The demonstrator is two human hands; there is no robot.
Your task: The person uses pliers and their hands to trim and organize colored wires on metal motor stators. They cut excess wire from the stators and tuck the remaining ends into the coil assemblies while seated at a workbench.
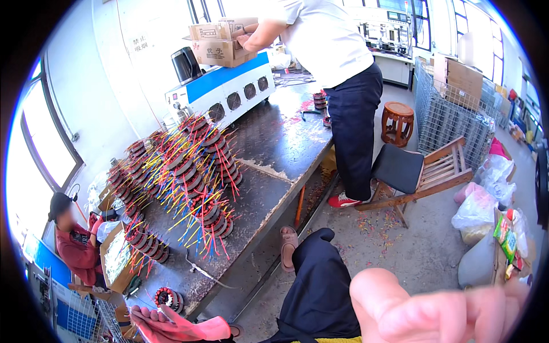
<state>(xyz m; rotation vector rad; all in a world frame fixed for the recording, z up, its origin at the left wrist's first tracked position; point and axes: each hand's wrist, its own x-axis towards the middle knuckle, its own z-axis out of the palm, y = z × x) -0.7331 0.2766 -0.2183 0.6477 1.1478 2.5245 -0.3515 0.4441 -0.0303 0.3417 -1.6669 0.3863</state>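
My left hand, in a pinkish-red glove, is low at the near end of the table, palm turned up and fingers stretched out. Right beside its fingers lies a single wound stator, a ring with red and white windings. My right hand is bare and close to the camera, blurred. Its thumb stands apart from the loosely bent fingers, and nothing shows in it. Farther up the table stand several stacks of stators with red, yellow and blue wire ends sticking out.
The dark worktable has a worn edge. At its far side a person in a white shirt handles a cardboard box on a blue-white machine. Another person sits left. A folding chair, stool and bags stand right.
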